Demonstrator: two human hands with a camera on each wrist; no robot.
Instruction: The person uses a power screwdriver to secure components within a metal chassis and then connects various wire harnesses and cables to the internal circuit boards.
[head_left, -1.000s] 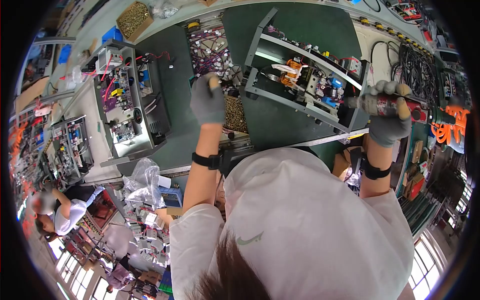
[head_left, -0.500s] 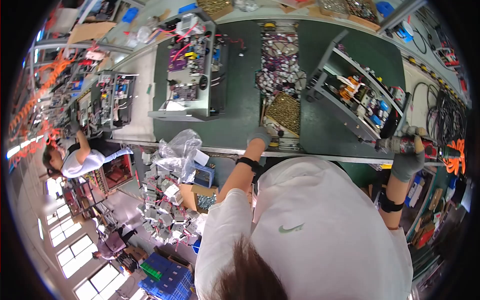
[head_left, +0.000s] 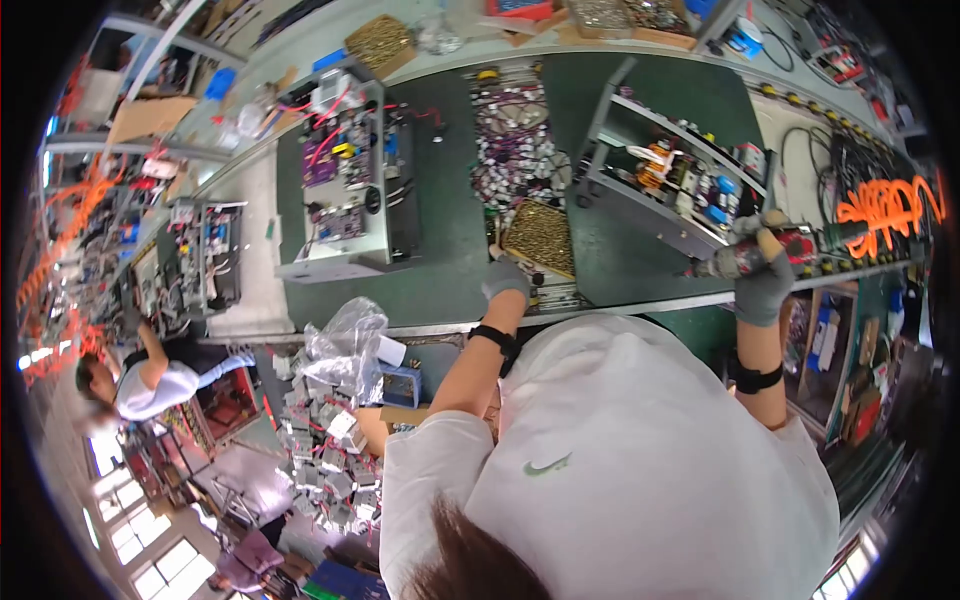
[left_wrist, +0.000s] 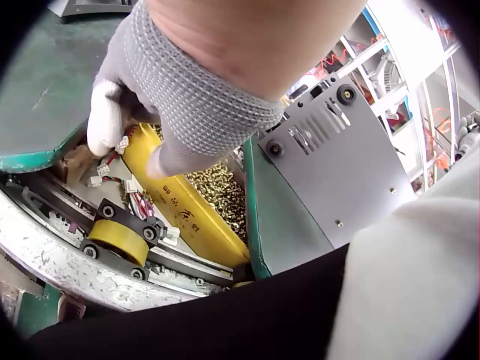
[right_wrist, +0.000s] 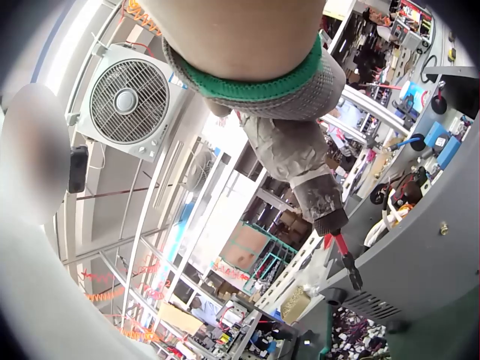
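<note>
My gloved left hand reaches down beside a yellow box full of small brass-coloured screws. In the left wrist view, one fingertip overlaps the box's wall, and another finger hangs over white connectors and wires, with a gap between the two. My gloved right hand grips a red and grey power screwdriver, its body partly wrapped in tape. The driver's bit points toward the grey metal housing. That open-topped housing holds circuit parts, including an orange coil.
A second housing with boards stands left on the green work surface. Wire harnesses fill the strip between. An orange coiled hose lies at far right. Plastic bags sit below the bench edge. Another person works at left.
My left hand has come down from above the wire harnesses to the screw box, fingers now beside it. The right hand keeps its grip on the screwdriver, now lower by the housing's near corner.
</note>
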